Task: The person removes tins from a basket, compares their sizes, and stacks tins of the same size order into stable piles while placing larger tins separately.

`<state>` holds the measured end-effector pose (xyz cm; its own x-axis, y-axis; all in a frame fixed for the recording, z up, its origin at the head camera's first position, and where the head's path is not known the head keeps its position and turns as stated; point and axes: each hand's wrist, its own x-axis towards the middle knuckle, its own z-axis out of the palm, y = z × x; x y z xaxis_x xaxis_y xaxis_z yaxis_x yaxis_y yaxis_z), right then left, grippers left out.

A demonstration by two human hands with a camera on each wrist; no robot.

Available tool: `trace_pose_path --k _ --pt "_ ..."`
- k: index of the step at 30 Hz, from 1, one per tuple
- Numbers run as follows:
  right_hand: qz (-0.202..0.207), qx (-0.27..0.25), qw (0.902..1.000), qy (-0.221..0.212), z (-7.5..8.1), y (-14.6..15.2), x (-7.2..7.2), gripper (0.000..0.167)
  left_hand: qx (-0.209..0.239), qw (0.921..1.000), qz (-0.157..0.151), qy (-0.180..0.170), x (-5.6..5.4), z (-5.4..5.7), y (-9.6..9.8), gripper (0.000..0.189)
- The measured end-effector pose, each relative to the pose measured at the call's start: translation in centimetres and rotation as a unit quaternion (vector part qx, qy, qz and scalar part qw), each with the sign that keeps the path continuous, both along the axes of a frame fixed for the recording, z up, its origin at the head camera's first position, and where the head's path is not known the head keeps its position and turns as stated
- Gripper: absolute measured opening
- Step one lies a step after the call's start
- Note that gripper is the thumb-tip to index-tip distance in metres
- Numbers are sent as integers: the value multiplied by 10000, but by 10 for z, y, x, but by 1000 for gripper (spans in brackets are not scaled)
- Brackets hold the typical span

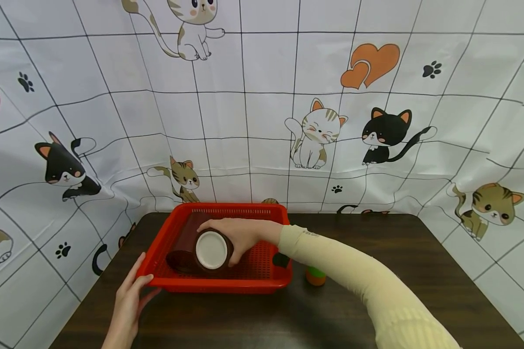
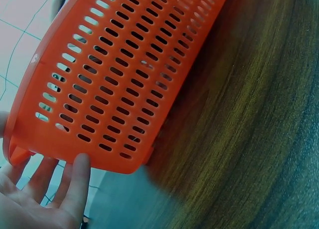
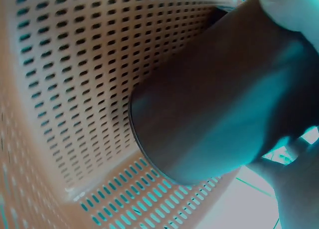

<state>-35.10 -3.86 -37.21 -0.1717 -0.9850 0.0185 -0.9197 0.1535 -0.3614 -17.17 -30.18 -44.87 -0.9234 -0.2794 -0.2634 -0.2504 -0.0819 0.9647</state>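
A red plastic basket [image 1: 227, 286] with slotted walls stands on the dark table. At its left front corner my left hand [image 1: 131, 298] grips the rim, thumb on top and fingers below; the left wrist view shows the fingertips against the slotted basket wall [image 2: 117, 79]. My right hand [image 1: 240, 235] reaches over the basket and holds a dark brown cylinder [image 3: 214, 99] by its side. In the head view the cylinder's round white end [image 1: 211, 249] faces me. Behind it, a second dark reddish-brown cylinder [image 1: 192, 237] lies tilted inside the basket, partly hidden.
A small green and orange object [image 1: 316, 276] sits right of the basket, partly covered by the right sleeve [image 1: 332, 252]. Dark wood-grain tabletop [image 1: 227, 320] extends in front and to the right. A cat-patterned white sheet [image 1: 262, 121] hangs behind and at both sides.
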Motion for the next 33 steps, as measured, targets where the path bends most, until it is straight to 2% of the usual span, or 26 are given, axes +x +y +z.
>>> trace_pose_path --k 4,8,16,19,23,26,33 --pt "-212 -385 9970 -643 1 6 -2 107 -32 10000 -14 50 0 0 1 61" --pt "-367 -595 9942 -818 2 11 -5 105 -46 10000 5 57 -1 1 2 60" --pt "-584 -1079 9872 -1021 10 17 -6 103 -24 10000 9 51 -3 2 1 60" --pt "-662 -1175 9848 -1096 12 20 -6 109 -27 10000 -1 44 -2 2 1 60" --pt "-912 -1202 9837 -977 15 25 -5 115 -21 9999 -65 96 -1 1 1 61" --pt "-1052 -1231 9826 -913 18 29 -3 110 10 9999 -71 109 0 1 1 61" --pt "-1414 -1519 9701 -1258 28 37 3 100 73 9999 -93 -4 2 1 0 61"
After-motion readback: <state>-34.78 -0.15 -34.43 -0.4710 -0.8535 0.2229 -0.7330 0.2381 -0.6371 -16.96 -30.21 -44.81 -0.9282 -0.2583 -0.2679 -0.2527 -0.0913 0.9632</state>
